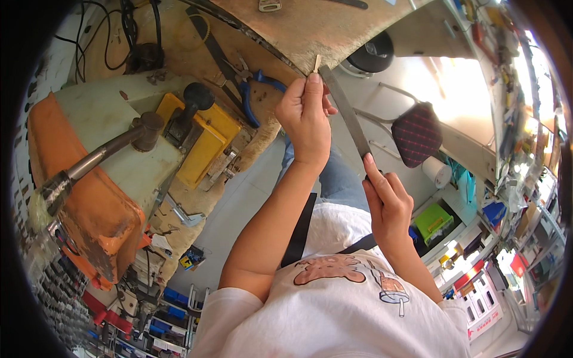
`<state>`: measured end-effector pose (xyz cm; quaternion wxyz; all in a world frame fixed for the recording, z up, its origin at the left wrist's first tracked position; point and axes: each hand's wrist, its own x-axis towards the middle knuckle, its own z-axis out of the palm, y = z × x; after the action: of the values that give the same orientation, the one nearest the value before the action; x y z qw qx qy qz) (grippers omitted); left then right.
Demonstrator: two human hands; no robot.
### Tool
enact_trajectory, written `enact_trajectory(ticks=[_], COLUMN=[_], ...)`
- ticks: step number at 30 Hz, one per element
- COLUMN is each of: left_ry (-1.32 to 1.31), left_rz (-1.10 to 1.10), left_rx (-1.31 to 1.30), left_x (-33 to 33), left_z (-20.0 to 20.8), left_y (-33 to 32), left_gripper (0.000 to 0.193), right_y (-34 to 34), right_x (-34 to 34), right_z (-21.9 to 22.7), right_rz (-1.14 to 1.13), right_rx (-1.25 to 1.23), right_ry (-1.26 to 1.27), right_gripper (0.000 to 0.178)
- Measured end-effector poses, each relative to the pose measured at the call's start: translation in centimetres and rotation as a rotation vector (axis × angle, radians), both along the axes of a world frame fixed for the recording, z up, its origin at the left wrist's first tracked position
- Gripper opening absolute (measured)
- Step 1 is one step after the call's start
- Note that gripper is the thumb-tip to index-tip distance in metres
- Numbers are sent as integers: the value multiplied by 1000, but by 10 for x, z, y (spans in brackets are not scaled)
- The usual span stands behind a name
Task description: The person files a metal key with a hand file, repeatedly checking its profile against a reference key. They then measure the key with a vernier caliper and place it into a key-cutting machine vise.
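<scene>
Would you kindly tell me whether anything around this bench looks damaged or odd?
The orange machine cover at left looks worn: its surface is darkened and scuffed near the lower end, perhaps from dirt or chipped paint.

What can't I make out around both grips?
Head view: lower end of the small brass-coloured piece, covered by the left grip.
Head view: near end of the flat file, covered by the right grip.
Head view: upper-left part of the black round object, behind the wooden bench.
</scene>
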<state>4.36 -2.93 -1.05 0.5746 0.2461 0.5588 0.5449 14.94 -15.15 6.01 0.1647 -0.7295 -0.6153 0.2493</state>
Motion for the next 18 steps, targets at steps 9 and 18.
enact_trajectory(ticks=[9, 18], left_ry=[27, -110], left_rz=[7, -41], left_rx=[34, -11], left_x=[3, 9], left_z=[-5, -4], left_y=[-3, -2], left_gripper=[31, 34], right_y=[-4, 20], right_x=[-8, 19], right_z=[-19, -18], right_rz=[-6, -148], right_rx=[98, 107], right_ry=[-36, 167], right_gripper=[49, 46])
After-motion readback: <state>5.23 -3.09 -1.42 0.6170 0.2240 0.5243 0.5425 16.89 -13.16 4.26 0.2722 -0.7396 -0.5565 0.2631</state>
